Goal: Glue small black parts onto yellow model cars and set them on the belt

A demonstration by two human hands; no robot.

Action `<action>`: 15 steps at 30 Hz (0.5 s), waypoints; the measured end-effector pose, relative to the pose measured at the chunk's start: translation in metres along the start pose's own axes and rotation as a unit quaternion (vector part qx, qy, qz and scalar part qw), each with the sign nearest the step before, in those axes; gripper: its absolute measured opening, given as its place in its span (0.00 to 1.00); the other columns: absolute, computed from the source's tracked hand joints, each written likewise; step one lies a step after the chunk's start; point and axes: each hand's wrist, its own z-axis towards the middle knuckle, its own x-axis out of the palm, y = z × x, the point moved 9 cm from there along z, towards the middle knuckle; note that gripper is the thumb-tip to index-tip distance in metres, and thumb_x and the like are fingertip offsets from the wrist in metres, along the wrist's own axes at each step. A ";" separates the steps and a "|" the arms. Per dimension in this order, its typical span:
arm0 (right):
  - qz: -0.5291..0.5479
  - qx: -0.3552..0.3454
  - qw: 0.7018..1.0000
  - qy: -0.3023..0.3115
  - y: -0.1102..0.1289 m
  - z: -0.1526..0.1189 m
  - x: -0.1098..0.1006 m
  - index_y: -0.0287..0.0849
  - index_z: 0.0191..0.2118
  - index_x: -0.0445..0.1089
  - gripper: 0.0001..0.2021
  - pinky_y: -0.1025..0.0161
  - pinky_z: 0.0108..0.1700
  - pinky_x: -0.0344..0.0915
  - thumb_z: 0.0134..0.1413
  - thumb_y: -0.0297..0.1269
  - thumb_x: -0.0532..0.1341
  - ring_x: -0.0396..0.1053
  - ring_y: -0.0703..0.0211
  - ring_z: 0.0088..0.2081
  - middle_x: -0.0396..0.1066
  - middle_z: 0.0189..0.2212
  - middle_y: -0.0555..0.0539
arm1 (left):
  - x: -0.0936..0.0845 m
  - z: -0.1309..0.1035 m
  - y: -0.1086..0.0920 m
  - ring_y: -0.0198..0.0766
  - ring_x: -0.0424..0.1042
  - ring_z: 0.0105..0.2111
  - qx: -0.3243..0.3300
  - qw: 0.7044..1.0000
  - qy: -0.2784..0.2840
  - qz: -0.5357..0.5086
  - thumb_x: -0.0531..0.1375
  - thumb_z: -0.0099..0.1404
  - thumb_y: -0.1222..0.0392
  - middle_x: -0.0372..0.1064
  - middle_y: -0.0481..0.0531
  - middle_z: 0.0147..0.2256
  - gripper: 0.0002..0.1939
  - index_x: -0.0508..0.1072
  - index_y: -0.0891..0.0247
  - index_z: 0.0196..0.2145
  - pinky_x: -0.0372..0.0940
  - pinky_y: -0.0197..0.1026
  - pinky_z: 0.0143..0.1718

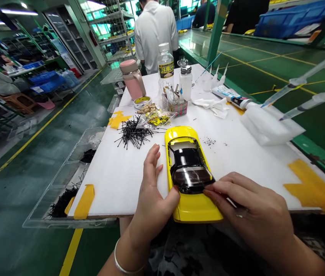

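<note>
A yellow model car body with black and dark glossy window parts lies on the white board in front of me. The thumb of my left hand touches the car's left side near the dark rear window piece. Its other fingers are stretched up and apart beside the car. My right hand is closed in a pinch at the right corner of that window piece. Whatever lies between these fingertips is hidden. Tiny black bits are scattered right of the car, and a pile of thin black sticks lies to the left.
Farther back stand a pink mug, a clear bottle and a small box of tools. Syringes rest on white foam at right. A clear tray sits below the board's left edge. A person stands beyond.
</note>
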 end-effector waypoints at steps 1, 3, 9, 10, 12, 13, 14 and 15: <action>0.001 0.001 1.000 0.001 -0.001 0.000 0.000 0.42 0.39 0.77 0.07 0.72 0.34 0.71 0.67 0.24 0.64 0.75 0.66 0.29 0.76 0.31 0.50 | 0.001 0.001 0.000 0.53 0.48 0.78 -0.002 1.000 0.003 0.002 0.64 0.66 0.66 0.46 0.49 0.78 0.45 0.53 0.40 0.74 0.53 0.59 0.76; 0.001 0.007 1.000 0.000 -0.004 -0.001 -0.001 0.42 0.39 0.77 0.07 0.71 0.32 0.70 0.67 0.24 0.64 0.74 0.66 0.29 0.76 0.31 0.50 | 0.003 0.004 0.000 0.53 0.49 0.78 -0.008 1.000 0.009 0.002 0.64 0.64 0.68 0.48 0.50 0.77 0.46 0.53 0.43 0.74 0.51 0.59 0.76; -0.016 0.029 0.999 -0.010 -0.013 -0.005 -0.011 0.43 0.40 0.80 0.08 0.71 0.28 0.69 0.67 0.26 0.64 0.74 0.67 0.27 0.76 0.30 0.50 | 0.005 0.008 -0.002 0.53 0.52 0.76 -0.032 0.999 0.016 -0.020 0.63 0.58 0.70 0.55 0.49 0.75 0.46 0.59 0.45 0.71 0.50 0.59 0.77; -0.015 0.027 0.999 -0.009 -0.012 -0.006 -0.012 0.43 0.41 0.81 0.08 0.71 0.28 0.69 0.67 0.26 0.64 0.74 0.67 0.26 0.77 0.30 0.50 | 0.006 0.008 -0.002 0.53 0.53 0.76 -0.036 0.999 0.015 -0.030 0.63 0.56 0.71 0.56 0.49 0.74 0.47 0.60 0.46 0.71 0.50 0.58 0.77; -0.010 0.020 1.000 -0.006 -0.011 -0.008 -0.013 0.43 0.42 0.80 0.08 0.72 0.29 0.70 0.67 0.25 0.64 0.75 0.67 0.27 0.77 0.31 0.50 | 0.008 0.009 -0.001 0.53 0.54 0.75 -0.045 0.998 0.016 -0.051 0.63 0.56 0.71 0.57 0.49 0.74 0.46 0.60 0.46 0.70 0.53 0.56 0.76; -0.007 0.015 1.000 -0.005 -0.010 -0.010 -0.013 0.43 0.43 0.80 0.08 0.72 0.29 0.70 0.67 0.25 0.65 0.75 0.67 0.28 0.78 0.31 0.50 | 0.008 0.009 -0.001 0.52 0.55 0.75 -0.048 0.997 0.018 -0.061 0.63 0.56 0.71 0.57 0.49 0.74 0.46 0.60 0.47 0.70 0.55 0.55 0.75; -0.003 0.010 1.000 -0.004 -0.010 -0.011 -0.012 0.42 0.45 0.80 0.08 0.72 0.30 0.70 0.67 0.25 0.65 0.76 0.67 0.28 0.78 0.32 0.49 | 0.009 0.009 -0.001 0.52 0.55 0.75 -0.049 0.996 0.019 -0.068 0.63 0.56 0.71 0.57 0.49 0.74 0.45 0.60 0.47 0.70 0.57 0.53 0.75; 0.003 0.003 1.000 -0.001 -0.010 -0.012 -0.010 0.42 0.46 0.80 0.08 0.72 0.30 0.70 0.67 0.24 0.65 0.76 0.66 0.29 0.78 0.33 0.49 | 0.009 0.009 0.000 0.51 0.56 0.75 -0.049 0.996 0.020 -0.072 0.62 0.57 0.71 0.57 0.48 0.74 0.45 0.60 0.46 0.70 0.58 0.52 0.74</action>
